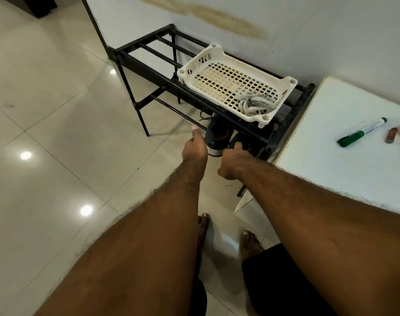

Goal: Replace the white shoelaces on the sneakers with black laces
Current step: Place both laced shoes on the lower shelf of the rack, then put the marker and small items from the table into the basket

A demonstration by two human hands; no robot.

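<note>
Both hands gripping black sneakers at the shoe rack

Left hand is clasping the left sneaker, right hand the right sneaker, heels pointing toward the person; white laces are lying in the basket.

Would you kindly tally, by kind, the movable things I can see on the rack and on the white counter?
Sneakers: 2, on the lower shelf
White basket: 1
Bundle of white laces: 1, in the basket
Green marker: 1
Small items at the counter's edge: 3, too cropped to name
Total: 8
</note>
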